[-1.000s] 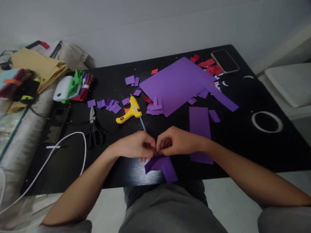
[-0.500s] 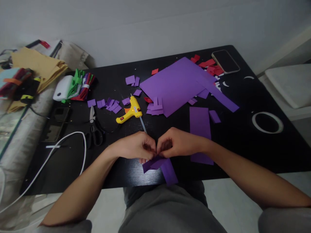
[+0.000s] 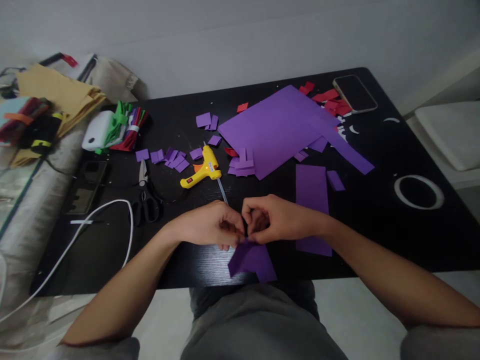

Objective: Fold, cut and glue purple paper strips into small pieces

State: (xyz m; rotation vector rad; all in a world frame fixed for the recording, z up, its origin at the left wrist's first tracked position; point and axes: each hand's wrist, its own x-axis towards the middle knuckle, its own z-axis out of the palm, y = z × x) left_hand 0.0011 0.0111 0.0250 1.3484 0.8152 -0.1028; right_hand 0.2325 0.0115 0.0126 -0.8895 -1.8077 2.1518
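Both my hands meet near the table's front edge over a folded piece of purple paper (image 3: 249, 260). The fingertips of my left hand (image 3: 221, 224) pinch its upper edge, closed on it. Beside them, my right hand (image 3: 268, 220) pinches the same edge with thumb and fingers curled. The paper hangs toward me, with a strip-like end at the lower right; its fold is partly hidden by my fingers. Just beyond my left hand lies a yellow glue gun (image 3: 205, 170) with a glue stick (image 3: 222, 190) in its back. A purple paper rectangle (image 3: 311, 187) lies partly under my right forearm.
A large purple sheet (image 3: 277, 130), small purple pieces (image 3: 176, 159) and red scraps (image 3: 332, 102) cover the back. Black-handled scissors (image 3: 150, 205) and a white cable (image 3: 129, 220) lie left. A phone (image 3: 355, 93) and a tape roll (image 3: 419, 192) are at right.
The purple paper's free flap has swung down and toward me between my fingers. My hands remain pinched on its edge, and the whole view has shifted slightly.
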